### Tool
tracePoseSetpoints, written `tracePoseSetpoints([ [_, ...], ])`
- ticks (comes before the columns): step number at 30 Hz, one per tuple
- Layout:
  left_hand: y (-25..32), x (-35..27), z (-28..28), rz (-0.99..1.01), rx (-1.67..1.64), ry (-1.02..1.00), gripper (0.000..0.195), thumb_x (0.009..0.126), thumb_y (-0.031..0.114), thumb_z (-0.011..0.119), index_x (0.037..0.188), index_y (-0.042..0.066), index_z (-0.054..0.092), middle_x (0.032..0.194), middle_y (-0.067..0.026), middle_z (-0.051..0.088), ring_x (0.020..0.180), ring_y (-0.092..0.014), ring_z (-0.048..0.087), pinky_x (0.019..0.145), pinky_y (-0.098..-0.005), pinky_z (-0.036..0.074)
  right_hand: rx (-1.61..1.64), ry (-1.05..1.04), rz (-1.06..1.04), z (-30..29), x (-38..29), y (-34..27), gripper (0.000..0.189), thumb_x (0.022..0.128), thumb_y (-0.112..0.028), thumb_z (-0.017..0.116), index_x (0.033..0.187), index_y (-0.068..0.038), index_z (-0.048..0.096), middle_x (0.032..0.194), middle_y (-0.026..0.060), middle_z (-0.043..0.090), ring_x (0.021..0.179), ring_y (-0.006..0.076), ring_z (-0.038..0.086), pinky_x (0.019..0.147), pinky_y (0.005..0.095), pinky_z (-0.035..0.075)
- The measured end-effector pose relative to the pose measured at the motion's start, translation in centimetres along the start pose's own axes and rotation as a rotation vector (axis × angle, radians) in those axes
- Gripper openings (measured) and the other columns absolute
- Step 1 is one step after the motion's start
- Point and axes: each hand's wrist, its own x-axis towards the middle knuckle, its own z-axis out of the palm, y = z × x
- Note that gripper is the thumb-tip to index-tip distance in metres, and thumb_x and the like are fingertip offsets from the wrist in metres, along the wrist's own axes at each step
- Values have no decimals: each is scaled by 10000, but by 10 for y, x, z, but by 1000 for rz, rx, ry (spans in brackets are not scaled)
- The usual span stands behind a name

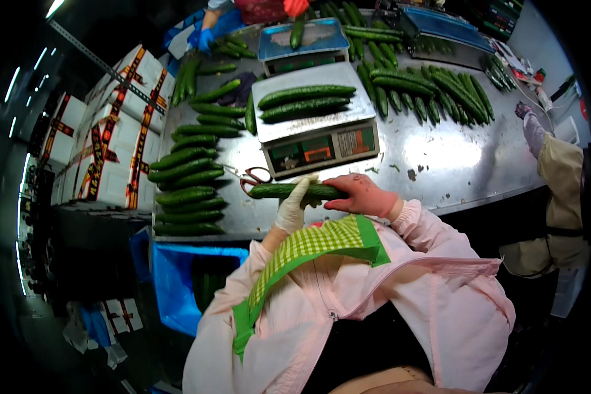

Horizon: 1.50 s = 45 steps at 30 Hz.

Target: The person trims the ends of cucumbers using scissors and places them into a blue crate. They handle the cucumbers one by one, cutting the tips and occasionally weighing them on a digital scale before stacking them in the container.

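Note:
A dark green cucumber [276, 190] lies crosswise between my two hands above the near table edge. My left hand [294, 204], in a pale thin glove, grips its middle. Around its right end closes my right hand [362, 195], in a pink-red glove. Just beyond the cucumber's left end are scissors [256, 176] with dark reddish handles, partly hidden. Two cucumbers [305, 107] rest side by side on the steel plate of a weighing scale [320, 147]. To the left, several cucumbers [184, 197] lie in a column on the metal table [246, 221].
A second scale [303, 42] stands behind, with a co-worker's blue-gloved hand [205, 40] left of it. More cucumbers [423, 93] are piled at right. Another person's sleeve [534, 130] is at far right. A blue-lined container [177, 290] and white taped boxes [123, 143] stand left.

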Motion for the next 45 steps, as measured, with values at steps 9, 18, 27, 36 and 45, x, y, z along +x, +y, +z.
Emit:
tracePoseSetpoints([
  [9, 40, 15, -35, 119, -203, 365, 346, 916, 428, 699, 1028, 101, 674, 945, -65, 723, 730, -161, 658, 618, -296, 525, -429, 5, 146, -151, 179, 83, 574, 889, -407, 687, 1324, -45, 589, 1256, 156, 654, 1161, 305, 624, 1000, 376, 475],
  [18, 40, 21, -22, 22, -177, 503, 512, 870, 535, 718, 1086, 74, 665, 1026, -109, 740, 775, -217, 707, 707, -334, 563, -414, -454, 208, -118, 251, 102, 580, 869, -406, 690, 1297, -23, 608, 1255, 218, 643, 1188, 379, 593, 1018, 421, 453],
  [27, 22, 25, -13, -49, -251, 467, 579, 883, 616, 651, 1120, 88, 659, 1002, -74, 728, 824, -215, 699, 756, -336, 545, -430, -435, 152, -107, 258, 118, 505, 920, -398, 626, 1257, -23, 609, 1241, 229, 638, 1167, 396, 595, 1004, 441, 454],
  [36, 56, 54, -4, 16, -222, 417, 565, 910, 592, 628, 1155, 84, 653, 981, -89, 712, 855, -222, 697, 782, -351, 568, -221, 30, 79, -157, 216, 103, 450, 961, -369, 602, 1262, -34, 586, 1143, 179, 653, 1064, 322, 619, 933, 392, 481],
  [45, 117, 136, 21, 113, -149, 491, 529, 921, 379, 704, 1233, -30, 580, 1134, -167, 632, 1012, -367, 631, 910, -515, 558, 797, 198, 343, -192, 33, 66, 399, 995, -396, 539, 1120, -24, 606, 947, 60, 666, 762, 122, 613, 706, 272, 515],
])
